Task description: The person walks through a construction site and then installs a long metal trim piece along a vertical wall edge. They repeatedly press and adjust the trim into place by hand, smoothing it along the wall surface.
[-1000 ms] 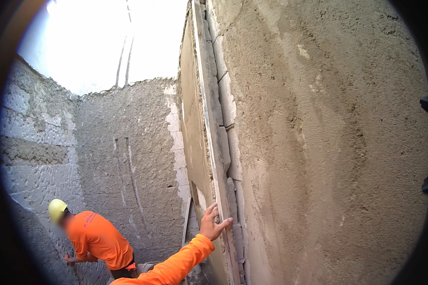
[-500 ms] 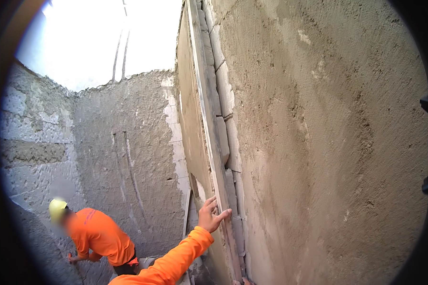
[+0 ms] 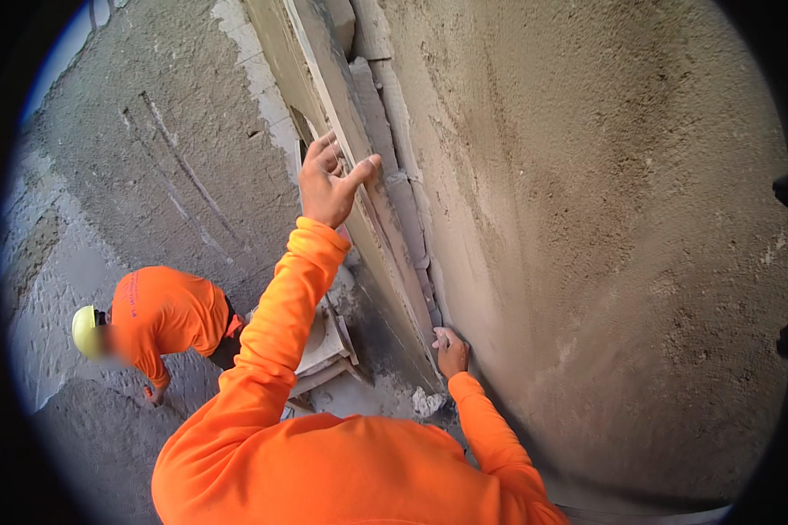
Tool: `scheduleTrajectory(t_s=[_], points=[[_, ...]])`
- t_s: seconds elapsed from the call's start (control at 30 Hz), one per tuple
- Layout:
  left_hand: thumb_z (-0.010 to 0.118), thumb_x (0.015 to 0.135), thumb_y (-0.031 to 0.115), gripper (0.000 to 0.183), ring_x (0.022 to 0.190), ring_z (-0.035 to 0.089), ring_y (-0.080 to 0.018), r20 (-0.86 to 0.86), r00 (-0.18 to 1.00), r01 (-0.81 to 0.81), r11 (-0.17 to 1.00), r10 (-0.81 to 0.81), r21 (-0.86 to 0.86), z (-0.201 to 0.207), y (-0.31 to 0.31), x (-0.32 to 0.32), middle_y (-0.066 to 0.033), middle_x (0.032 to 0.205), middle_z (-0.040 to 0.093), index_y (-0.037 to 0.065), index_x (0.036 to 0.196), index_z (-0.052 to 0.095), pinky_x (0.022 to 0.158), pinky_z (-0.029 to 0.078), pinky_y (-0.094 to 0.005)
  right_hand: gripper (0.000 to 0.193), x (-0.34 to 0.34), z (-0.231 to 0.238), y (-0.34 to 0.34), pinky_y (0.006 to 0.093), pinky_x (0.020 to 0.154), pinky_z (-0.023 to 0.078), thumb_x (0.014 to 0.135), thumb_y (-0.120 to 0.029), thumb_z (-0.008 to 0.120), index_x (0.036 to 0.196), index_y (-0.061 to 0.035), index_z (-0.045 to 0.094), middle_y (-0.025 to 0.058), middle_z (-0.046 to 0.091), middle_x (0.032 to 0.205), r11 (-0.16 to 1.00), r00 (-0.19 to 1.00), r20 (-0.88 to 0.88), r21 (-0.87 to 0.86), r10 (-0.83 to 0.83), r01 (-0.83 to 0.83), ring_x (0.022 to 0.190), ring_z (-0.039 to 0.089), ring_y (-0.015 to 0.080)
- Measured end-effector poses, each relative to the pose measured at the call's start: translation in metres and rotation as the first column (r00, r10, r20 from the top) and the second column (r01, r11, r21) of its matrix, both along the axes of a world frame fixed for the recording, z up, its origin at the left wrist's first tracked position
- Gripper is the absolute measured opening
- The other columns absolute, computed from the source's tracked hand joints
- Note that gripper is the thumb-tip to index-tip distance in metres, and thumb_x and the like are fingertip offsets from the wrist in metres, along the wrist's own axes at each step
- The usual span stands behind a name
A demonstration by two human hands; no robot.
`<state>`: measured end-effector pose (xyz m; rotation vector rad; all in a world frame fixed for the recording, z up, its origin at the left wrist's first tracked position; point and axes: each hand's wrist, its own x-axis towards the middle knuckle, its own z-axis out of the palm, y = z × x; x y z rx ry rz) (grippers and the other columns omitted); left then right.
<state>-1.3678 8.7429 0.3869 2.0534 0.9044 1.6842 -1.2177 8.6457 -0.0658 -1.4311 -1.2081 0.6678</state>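
A long, straight, mortar-smeared board [image 3: 343,101] stands tilted along the vertical end of the wall. My left hand [image 3: 331,179] is around its middle, thumb on the right face and fingers on the other side. Lower down, my right hand [image 3: 451,352] holds the board near its bottom end with curled fingers; part of its grip is hidden. Rough pale blocks [image 3: 376,109] show in the strip between the board and the rendered wall [image 3: 578,219] on the right.
At the left, a co-worker [image 3: 171,315] in an orange top and yellow helmet [image 3: 86,332] bends toward the wall. A small wooden platform [image 3: 322,354] stands below my left arm. A whitish lump of rubble [image 3: 427,402] lies near the board's foot. A rough wall [image 3: 184,166] rises behind.
The view has tilted downward, bringing my right hand and arm fully into sight at the board's lower end. My left hand stays on the board. The co-worker remains bent over.
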Motion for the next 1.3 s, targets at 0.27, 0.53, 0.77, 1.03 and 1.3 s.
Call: scheduleTrajectory(t_s=[0.27, 0.53, 0.77, 1.03, 1.3], points=[[0.088, 0.083, 0.024, 0.045, 0.118, 0.068, -0.0258, 0.023, 1.0, -0.008, 0.999, 0.008, 0.036, -0.002, 0.006, -0.001, -0.0161, 0.143, 0.053, -0.006, 0.114, 0.077, 0.095, 0.059, -0.0374, 0.036, -0.027, 0.072, 0.002, 0.0452, 0.071, 0.051, 0.107, -0.04, 0.055, 0.101, -0.006, 0.066, 0.016, 0.06, 0.068, 0.988, 0.964, -0.263, 0.135, -0.034, 0.072, 0.065, 0.06, 0.0364], [0.09, 0.078, 0.037, 0.052, 0.121, 0.067, -0.0318, -0.03, 0.992, -0.122, 0.988, 0.125, 0.089, -0.006, 0.013, -0.004, -0.0197, 0.142, 0.058, -0.001, 0.111, 0.079, 0.096, 0.058, -0.0431, 0.041, -0.027, 0.109, 0.049, 0.0599, 0.074, 0.047, 0.11, -0.039, 0.047, 0.1, -0.0022, 0.063, 0.0301, 0.066, 0.086, 0.992, 0.993, 0.063, 0.086, -0.099, 0.094, 0.085, 0.061, 0.0549], [0.089, 0.081, 0.032, 0.052, 0.12, 0.067, -0.0274, -0.116, 0.971, -0.188, 0.97, 0.207, 0.157, -0.004, 0.013, -0.007, -0.0166, 0.144, 0.054, -0.004, 0.116, 0.077, 0.1, 0.057, -0.0396, 0.039, -0.012, 0.099, 0.034, 0.0534, 0.076, 0.05, 0.106, -0.041, 0.057, 0.1, -0.0028, 0.065, 0.0219, 0.071, 0.087, 0.986, 0.997, 0.07, 0.162, 0.016, -0.027, 0.084, 0.067, 0.0464], [0.091, 0.072, 0.046, 0.061, 0.112, 0.07, -0.0323, -0.052, 0.977, -0.195, 0.966, 0.206, 0.168, -0.004, 0.012, -0.005, -0.0207, 0.137, 0.063, -0.005, 0.103, 0.078, 0.092, 0.058, -0.0399, 0.027, -0.014, 0.098, 0.029, 0.0421, 0.082, 0.055, 0.099, -0.027, 0.072, 0.109, -0.0017, 0.072, 0.017, 0.076, 0.095, 0.966, 0.995, -0.101, 0.253, -0.023, 0.048, 0.089, 0.073, 0.0342], [0.088, 0.08, 0.035, 0.053, 0.117, 0.068, -0.0288, -0.124, 0.965, -0.213, 0.966, 0.231, 0.145, -0.003, 0.008, -0.007, -0.017, 0.142, 0.057, -0.001, 0.117, 0.078, 0.099, 0.057, -0.0419, 0.019, -0.01, 0.1, 0.039, 0.0379, 0.081, 0.054, 0.101, -0.017, 0.065, 0.106, -0.0006, 0.073, 0.0125, 0.076, 0.085, 0.977, 0.981, -0.189, 0.211, 0.037, 0.004, 0.081, 0.072, 0.0253]])
